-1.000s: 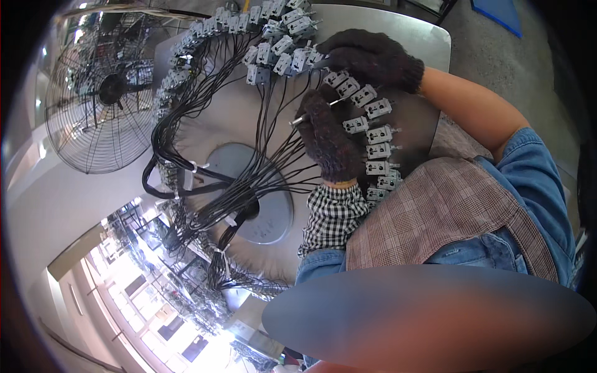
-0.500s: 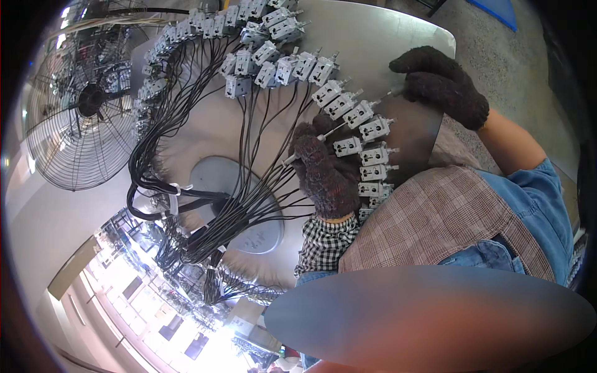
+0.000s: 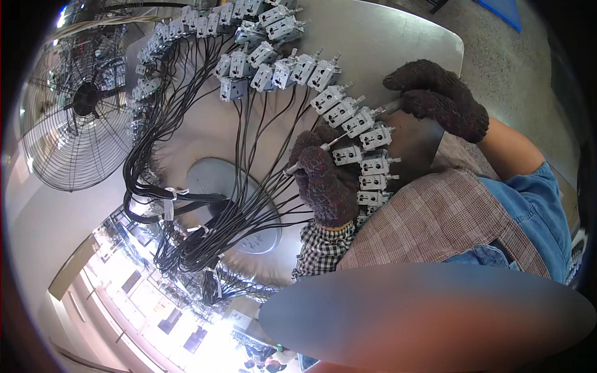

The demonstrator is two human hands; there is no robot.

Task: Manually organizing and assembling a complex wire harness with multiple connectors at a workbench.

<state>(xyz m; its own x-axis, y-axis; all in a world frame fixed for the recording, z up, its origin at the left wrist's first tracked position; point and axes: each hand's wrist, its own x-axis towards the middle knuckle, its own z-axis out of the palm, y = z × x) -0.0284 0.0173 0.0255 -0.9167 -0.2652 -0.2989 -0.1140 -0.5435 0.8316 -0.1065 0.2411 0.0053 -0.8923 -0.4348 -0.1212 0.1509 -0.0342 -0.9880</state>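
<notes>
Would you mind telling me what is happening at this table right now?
A person in dark knitted gloves is working along a curved row of small grey switch units wired with black cables on a pale table. The left hand holds a thin metal tool near one unit. The right hand pinches the stem of another. A wire-guard fan stands at the left.

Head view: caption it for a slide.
Two dark knit-gloved hands, left hand and right hand, work along a curved row of grey wired connectors.
</notes>
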